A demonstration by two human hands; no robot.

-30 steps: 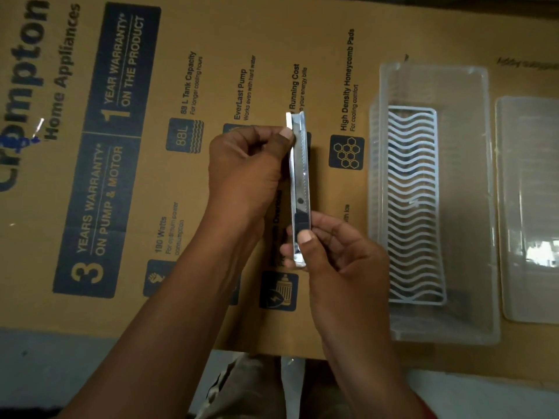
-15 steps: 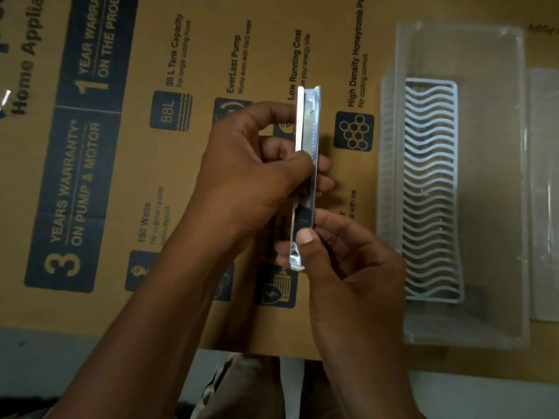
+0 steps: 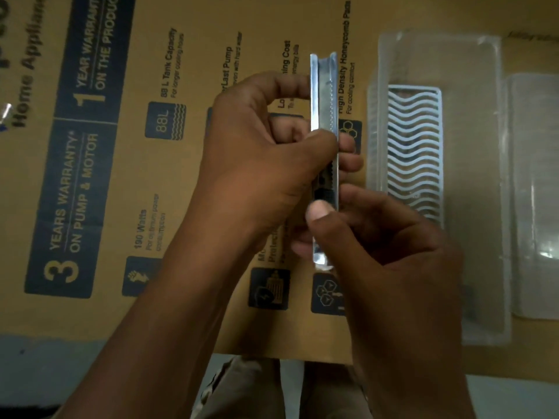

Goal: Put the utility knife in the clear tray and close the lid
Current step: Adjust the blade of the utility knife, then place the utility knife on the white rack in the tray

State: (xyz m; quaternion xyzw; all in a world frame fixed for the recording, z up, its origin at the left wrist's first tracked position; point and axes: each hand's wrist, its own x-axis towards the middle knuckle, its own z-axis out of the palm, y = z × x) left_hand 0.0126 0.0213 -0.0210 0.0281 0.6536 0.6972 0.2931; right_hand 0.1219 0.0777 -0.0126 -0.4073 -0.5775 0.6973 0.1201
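Both hands grip knife upright above cardboard: left hand mid-body, right hand at base; open tray just right; lid beyond.

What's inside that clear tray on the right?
Only a white wavy-slotted insert lies in the clear tray; no knife. The right hand covers the insert's near corner, so that bit is hidden.

A flattened cardboard box covered the work surface. Above its middle, the utility knife ran near to far, with the left hand on its left side and the right hand at its near end. The clear tray lay right of the knife, a wavy grid insert inside it. The lid lay just right of the tray.
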